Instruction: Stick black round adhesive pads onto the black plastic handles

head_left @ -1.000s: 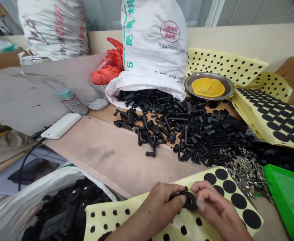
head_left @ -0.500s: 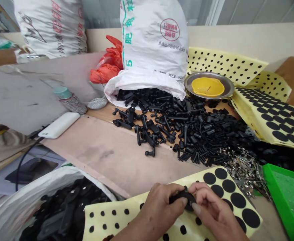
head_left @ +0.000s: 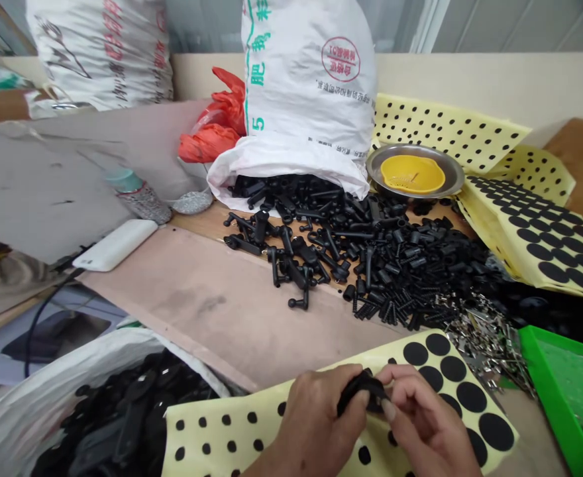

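Note:
Between my two hands is a small black curved part (head_left: 358,391), apparently plastic; its exact kind I cannot make out. My left hand (head_left: 314,414) is closed round its left side, thumb in front and fingers behind. On the other side, my right hand (head_left: 423,414) pinches its right edge with thumb and fingertips. Under both hands lies a yellow sheet (head_left: 192,436) carrying small black dots and larger black round stickers (head_left: 472,397). The part's underside and some of the fingers are hidden.
Black plastic arms and pegs (head_left: 401,258) spill from a white woven sack (head_left: 311,73). Small metal pieces (head_left: 490,338) lie beside a green tray (head_left: 544,371). At lower left, an open bag (head_left: 137,338) holds black parts. A steel bowl (head_left: 371,162) and a white power bank (head_left: 117,246) stand further back.
The black part has turned slightly in my fingers, showing more of its curved edge. Both hands stay almost in place above the yellow sheet.

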Demonstrator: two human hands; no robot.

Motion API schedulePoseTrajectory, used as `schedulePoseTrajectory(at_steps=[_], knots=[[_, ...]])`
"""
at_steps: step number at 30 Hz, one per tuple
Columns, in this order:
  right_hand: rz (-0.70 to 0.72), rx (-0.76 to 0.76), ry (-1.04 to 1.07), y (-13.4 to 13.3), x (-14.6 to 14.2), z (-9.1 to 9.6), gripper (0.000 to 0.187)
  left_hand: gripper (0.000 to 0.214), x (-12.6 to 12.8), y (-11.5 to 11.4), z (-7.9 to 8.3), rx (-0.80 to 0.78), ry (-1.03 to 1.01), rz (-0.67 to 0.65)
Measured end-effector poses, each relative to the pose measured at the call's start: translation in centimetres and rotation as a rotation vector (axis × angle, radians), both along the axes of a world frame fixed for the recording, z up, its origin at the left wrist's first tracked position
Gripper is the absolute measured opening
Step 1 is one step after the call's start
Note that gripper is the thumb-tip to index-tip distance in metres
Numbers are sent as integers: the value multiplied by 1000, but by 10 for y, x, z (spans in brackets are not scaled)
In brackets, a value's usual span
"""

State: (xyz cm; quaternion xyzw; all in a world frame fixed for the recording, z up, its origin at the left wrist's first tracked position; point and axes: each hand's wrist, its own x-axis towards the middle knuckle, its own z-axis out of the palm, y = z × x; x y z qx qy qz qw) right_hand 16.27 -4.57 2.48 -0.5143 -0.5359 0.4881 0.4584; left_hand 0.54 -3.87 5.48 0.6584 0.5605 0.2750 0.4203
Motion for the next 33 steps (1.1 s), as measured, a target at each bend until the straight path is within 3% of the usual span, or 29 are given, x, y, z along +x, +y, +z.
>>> schedulePoseTrajectory(at_steps=[12, 21, 24, 29, 33], knots=[[86, 42, -205, -1, -5, 6, 20, 25, 1, -5, -11, 230, 226, -33], [147, -75, -86, 11, 5, 1, 24, 17, -3, 1, 0, -4, 10, 17], [195, -105, -89, 12, 8, 1, 25, 20, -7, 2, -3, -72, -57, -19], [238, -84, -162, 11, 9, 5, 26, 29, -8, 7, -8, -297, -190, 45], [231, -59, -111, 12, 8, 8, 27, 25, -5, 7, -4, -184, -201, 6]])
